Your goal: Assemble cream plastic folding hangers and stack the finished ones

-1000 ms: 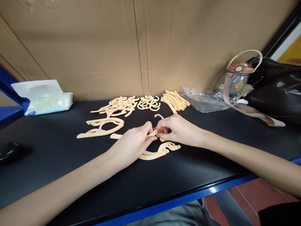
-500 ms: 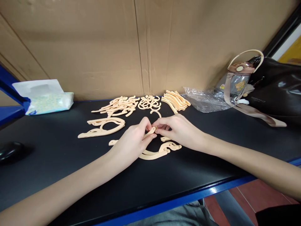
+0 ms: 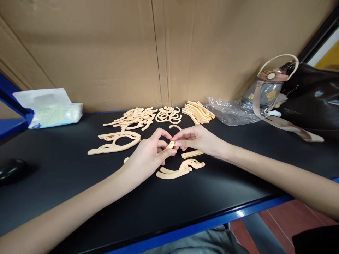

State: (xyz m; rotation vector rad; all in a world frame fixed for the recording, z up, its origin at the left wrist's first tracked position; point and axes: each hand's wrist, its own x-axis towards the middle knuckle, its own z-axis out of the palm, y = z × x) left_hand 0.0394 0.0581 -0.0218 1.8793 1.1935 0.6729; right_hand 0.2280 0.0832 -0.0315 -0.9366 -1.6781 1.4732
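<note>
The cream slat (image 3: 171,145), over the worktop (image 3: 217,187), is pinched in the fingers of the left hand (image 3: 147,152) so its holed end faces the right hand (image 3: 203,140), whose narrowed fingers meet it near a curved hook (image 3: 174,126), any hold too hidden to judge.

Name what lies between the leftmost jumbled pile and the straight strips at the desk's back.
In the head view, a heap of curved, hook-like pieces lies between the jumbled pile and the straight strips.
</note>
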